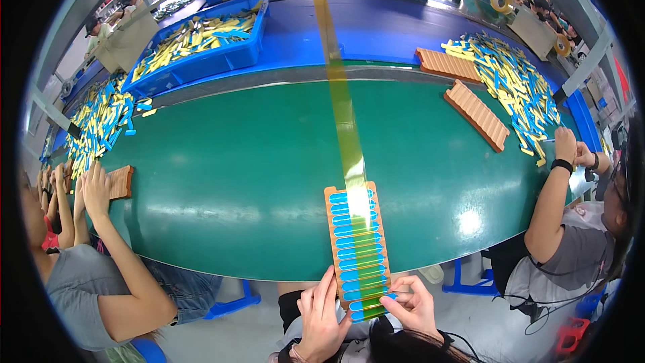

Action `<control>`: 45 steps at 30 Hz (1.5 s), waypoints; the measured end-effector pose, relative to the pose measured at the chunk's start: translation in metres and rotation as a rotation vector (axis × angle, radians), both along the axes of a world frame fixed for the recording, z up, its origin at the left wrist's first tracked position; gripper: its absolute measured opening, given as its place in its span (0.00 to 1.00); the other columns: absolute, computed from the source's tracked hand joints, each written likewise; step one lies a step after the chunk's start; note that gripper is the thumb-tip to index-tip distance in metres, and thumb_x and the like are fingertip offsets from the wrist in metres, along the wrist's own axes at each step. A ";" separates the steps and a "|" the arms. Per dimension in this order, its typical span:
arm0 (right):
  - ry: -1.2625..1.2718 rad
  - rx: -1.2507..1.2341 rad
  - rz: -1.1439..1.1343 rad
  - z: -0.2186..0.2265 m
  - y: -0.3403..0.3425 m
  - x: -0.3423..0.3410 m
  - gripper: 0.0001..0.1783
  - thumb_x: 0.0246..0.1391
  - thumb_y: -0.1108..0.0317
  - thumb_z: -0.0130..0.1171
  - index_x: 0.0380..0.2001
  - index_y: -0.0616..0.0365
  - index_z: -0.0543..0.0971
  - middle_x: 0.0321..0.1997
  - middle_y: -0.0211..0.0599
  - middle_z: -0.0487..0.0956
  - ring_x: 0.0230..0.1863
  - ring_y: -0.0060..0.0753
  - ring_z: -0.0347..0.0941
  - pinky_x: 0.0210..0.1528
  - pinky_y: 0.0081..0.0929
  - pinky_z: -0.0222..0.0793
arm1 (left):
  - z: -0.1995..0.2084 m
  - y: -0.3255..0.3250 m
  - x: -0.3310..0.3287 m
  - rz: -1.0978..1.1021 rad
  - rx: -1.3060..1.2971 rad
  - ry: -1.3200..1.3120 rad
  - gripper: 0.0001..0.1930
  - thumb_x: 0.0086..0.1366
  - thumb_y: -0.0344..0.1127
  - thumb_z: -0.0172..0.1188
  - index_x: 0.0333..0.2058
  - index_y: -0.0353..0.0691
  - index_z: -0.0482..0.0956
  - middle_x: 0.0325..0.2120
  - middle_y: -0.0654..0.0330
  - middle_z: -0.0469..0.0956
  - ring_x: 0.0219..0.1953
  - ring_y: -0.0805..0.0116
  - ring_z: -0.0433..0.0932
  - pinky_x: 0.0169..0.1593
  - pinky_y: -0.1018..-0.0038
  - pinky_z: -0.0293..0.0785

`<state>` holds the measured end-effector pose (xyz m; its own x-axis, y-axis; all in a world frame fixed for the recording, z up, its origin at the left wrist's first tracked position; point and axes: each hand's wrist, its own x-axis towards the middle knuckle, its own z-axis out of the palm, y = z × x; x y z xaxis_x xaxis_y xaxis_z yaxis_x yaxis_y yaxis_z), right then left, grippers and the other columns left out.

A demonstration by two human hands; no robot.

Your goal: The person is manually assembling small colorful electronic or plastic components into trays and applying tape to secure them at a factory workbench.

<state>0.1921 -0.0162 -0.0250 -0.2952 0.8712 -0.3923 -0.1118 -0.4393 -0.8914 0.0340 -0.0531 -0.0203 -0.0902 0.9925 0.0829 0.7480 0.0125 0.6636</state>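
Note:
An orange-brown ribbed tray (377, 218) lies lengthwise before me, its near end over the table's front edge. Several blue rounded strips (344, 243) sit crosswise in its grooves. A long translucent amber tape (344, 111) comes down from the far side and runs over the strips. My left hand (320, 317) is closed against the tray's near left edge, thumb close to the tape's lower end. At the near right corner, my right hand (414, 307) pinches the end of a blue strip (368, 308) beside the tape; the fingertips partly hide it.
Two more brown ribbed trays (477, 115) (449, 65) lie by a heap of yellow and blue strips (514, 84) at right. Another heap (101, 124) and a blue bin (235, 60) are at left. People sit close on both sides of the green table (235, 181).

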 end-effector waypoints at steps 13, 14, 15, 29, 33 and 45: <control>-0.083 -0.125 -0.258 -0.010 0.002 -0.006 0.20 0.43 0.82 0.58 0.29 0.57 0.56 0.26 0.47 0.77 0.30 0.21 0.73 0.27 0.13 0.66 | -0.015 0.012 0.002 -0.010 0.050 0.071 0.36 0.38 0.30 0.65 0.50 0.30 0.63 0.53 0.57 0.61 0.41 0.64 0.63 0.42 0.70 0.54; -0.085 -0.126 -0.260 -0.009 0.003 -0.007 0.20 0.43 0.82 0.58 0.29 0.57 0.56 0.26 0.47 0.77 0.30 0.21 0.73 0.27 0.13 0.66 | -0.015 0.013 0.001 -0.011 0.063 0.074 0.36 0.38 0.31 0.66 0.49 0.30 0.63 0.53 0.57 0.61 0.41 0.64 0.63 0.41 0.70 0.54; -0.070 -0.133 -0.279 -0.008 0.003 -0.008 0.20 0.43 0.82 0.58 0.29 0.57 0.56 0.26 0.47 0.77 0.30 0.22 0.73 0.28 0.14 0.67 | -0.015 0.013 0.000 -0.012 0.062 0.073 0.36 0.38 0.31 0.66 0.49 0.30 0.63 0.53 0.57 0.61 0.41 0.64 0.63 0.41 0.70 0.54; -0.075 -0.102 -0.327 -0.011 0.002 -0.009 0.21 0.41 0.82 0.59 0.30 0.56 0.57 0.24 0.48 0.77 0.30 0.25 0.74 0.31 0.18 0.70 | -0.025 0.028 -0.040 -0.363 0.454 0.260 0.25 0.43 0.36 0.64 0.44 0.47 0.71 0.48 0.67 0.69 0.29 0.74 0.63 0.31 0.79 0.62; -0.087 -0.115 -0.323 -0.010 0.002 -0.010 0.21 0.42 0.82 0.59 0.30 0.57 0.57 0.25 0.48 0.77 0.30 0.25 0.74 0.31 0.18 0.70 | -0.020 0.038 -0.047 -0.545 0.543 0.281 0.19 0.51 0.36 0.56 0.44 0.55 0.71 0.50 0.72 0.67 0.23 0.80 0.61 0.20 0.85 0.56; -0.185 -0.098 -0.231 -0.001 0.008 -0.002 0.17 0.46 0.80 0.56 0.32 0.58 0.57 0.27 0.45 0.77 0.30 0.23 0.73 0.31 0.19 0.71 | -0.002 0.044 -0.051 -0.821 0.362 0.600 0.22 0.60 0.40 0.42 0.54 0.67 0.60 0.55 0.77 0.59 0.36 0.86 0.62 0.33 0.81 0.54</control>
